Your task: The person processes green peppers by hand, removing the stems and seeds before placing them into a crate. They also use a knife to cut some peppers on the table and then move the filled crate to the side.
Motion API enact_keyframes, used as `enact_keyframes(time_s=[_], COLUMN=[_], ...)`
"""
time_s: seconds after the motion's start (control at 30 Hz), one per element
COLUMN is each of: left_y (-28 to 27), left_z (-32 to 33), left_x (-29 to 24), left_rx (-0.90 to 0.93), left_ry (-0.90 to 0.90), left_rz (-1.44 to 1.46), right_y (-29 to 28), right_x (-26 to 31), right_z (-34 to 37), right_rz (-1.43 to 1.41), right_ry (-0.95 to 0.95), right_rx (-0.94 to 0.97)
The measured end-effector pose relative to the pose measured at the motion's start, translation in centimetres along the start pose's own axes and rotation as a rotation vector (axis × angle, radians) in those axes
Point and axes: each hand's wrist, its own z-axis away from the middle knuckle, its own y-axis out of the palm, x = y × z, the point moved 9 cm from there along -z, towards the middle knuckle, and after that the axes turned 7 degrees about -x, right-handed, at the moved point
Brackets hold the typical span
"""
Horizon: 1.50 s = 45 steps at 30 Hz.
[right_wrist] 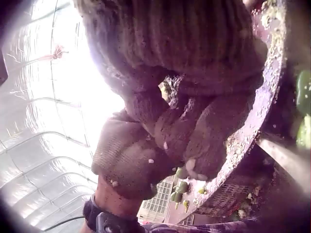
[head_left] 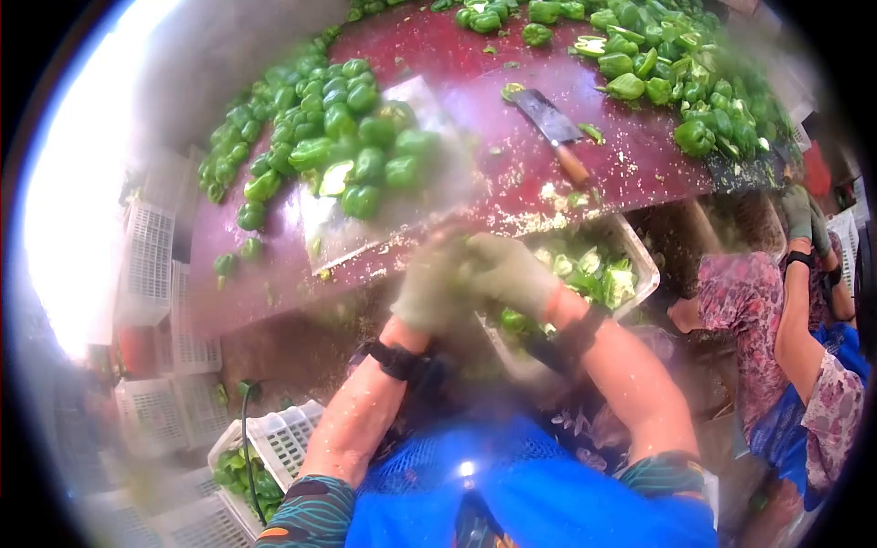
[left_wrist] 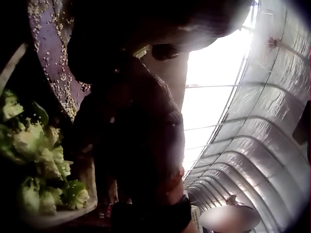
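Observation:
Two gloved hands meet at the table's near edge, blurred in the head view: the left hand (head_left: 429,285) and the right hand (head_left: 513,277). In the right wrist view, the curled fingers of the left hand (right_wrist: 160,141) lie against the right hand (right_wrist: 180,43), and a pale bit of pepper (right_wrist: 170,90) shows between them. A green sliver of it (left_wrist: 141,52) shows in the left wrist view beside the dark right hand (left_wrist: 141,131). The gloves hide most of the pepper. Below the right hand sits a crate (head_left: 647,265) of opened peppers (head_left: 618,283).
Whole green peppers (head_left: 338,119) are heaped on the red table (head_left: 247,292) at left, with more peppers (head_left: 639,64) at back right. A cleaver (head_left: 548,119) lies between the heaps. White crates (head_left: 146,256) stand at left; another person's hands (head_left: 804,219) are at far right.

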Motion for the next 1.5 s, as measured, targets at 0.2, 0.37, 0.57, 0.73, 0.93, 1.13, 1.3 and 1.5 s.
enact_keyframes(time_s=[0.2, 0.37, 0.57, 0.73, 0.93, 1.13, 1.3, 1.5], left_y=[-2.1, -2.0, -0.2, 0.0, 1.1, 0.9, 1.2, 1.3], left_z=[-0.7, -0.9, -0.3, -0.3, -0.4, -0.1, -0.8, -0.9], left_x=[-0.8, -0.8, 0.7, 2.0, -0.4, 4.1, 4.3, 4.6], left_rx=[-0.044, -0.116, -0.072, -0.062, -0.134, -0.202, -0.132, -0.107], left_ry=[-0.042, -0.04, -0.318, -0.28, -0.302, -0.455, -0.297, -0.338], left_rz=[0.049, 0.084, 0.416, 0.455, 0.257, 0.594, 0.419, 0.416], right_y=[1.5, -1.1, -0.5, -0.3, -1.3, -2.9, -3.6, -4.6], right_x=[-0.2, 1.4, 2.5, 2.9, -0.1, -1.1, -1.1, -0.8], right_z=[2.3, 1.8, 0.9, 1.9, 0.1, 0.7, 2.0, 2.5], right_rz=[-0.074, -0.143, 0.415, 0.208, 0.422, 0.242, -0.089, -0.203], right_ry=[0.028, -0.104, -0.184, -0.13, -0.137, -0.035, 0.031, -0.018], right_rx=[0.1, -0.111, -0.061, 0.005, -0.185, -0.273, -0.27, -0.306])
